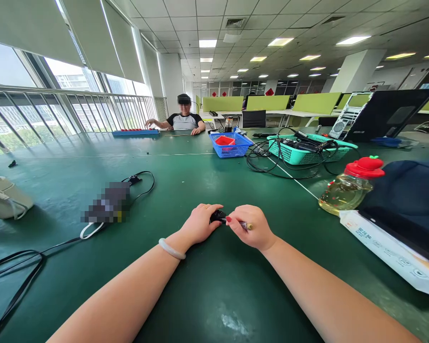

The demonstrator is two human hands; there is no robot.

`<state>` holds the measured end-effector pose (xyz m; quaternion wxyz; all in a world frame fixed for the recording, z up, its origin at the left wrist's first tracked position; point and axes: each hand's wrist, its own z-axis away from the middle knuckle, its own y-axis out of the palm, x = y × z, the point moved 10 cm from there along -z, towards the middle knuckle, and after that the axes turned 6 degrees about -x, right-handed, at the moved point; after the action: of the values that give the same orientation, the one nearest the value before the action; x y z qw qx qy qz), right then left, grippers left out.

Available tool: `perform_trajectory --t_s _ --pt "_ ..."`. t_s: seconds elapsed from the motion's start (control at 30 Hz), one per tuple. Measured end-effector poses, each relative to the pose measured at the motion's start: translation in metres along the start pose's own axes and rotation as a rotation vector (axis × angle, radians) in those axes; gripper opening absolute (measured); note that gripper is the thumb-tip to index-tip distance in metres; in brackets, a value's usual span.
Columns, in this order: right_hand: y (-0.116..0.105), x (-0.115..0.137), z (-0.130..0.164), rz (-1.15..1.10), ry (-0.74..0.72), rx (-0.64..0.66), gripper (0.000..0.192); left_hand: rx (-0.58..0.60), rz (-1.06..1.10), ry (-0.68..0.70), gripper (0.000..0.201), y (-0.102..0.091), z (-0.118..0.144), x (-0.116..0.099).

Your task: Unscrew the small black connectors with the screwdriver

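At the middle of the green table, my left hand (202, 223) is closed on a small black object (218, 216), its fingers along the far side and the thumb on the near side. What kind of part it is, I cannot make out. Right beside it, my right hand (250, 226) grips a slim pen-like tool (246, 225) with a gold-coloured end pointing right. The tool's tip is toward the black object; my fingers hide whether it touches. A pale bracelet (172, 249) is on my left wrist.
A pixelated dark item with a cord (143, 178) lies left, near a beige pouch (7, 197). Ahead are a blue basket (230, 150) and a teal basket (296, 156) of cables. A red-lidded bottle (348, 190) and a white packet (382, 247) stand right. Another person (184, 121) sits opposite beside a blue tray (136, 133).
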<state>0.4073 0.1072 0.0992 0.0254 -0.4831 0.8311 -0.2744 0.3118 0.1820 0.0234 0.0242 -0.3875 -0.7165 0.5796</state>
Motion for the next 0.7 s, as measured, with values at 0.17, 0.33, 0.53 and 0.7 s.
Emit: perform_trajectory --t_s 0.17,0.33,0.53,0.7 --pt "0.016 0.032 0.001 0.098 -0.241 0.064 0.041 0.0 0.025 -0.024 0.048 -0.002 0.0 0.0" --pt "0.011 0.015 0.0 -0.013 -0.095 0.052 0.039 0.002 0.022 0.003 0.046 0.001 0.0 0.0" --pt "-0.009 -0.055 0.011 -0.257 0.484 -0.14 0.051 0.019 0.002 0.023 0.046 0.001 0.0 -0.001" --pt "-0.007 -0.072 0.02 -0.315 0.644 -0.206 0.061 0.021 0.002 0.006 0.045 0.0 0.0 0.0"
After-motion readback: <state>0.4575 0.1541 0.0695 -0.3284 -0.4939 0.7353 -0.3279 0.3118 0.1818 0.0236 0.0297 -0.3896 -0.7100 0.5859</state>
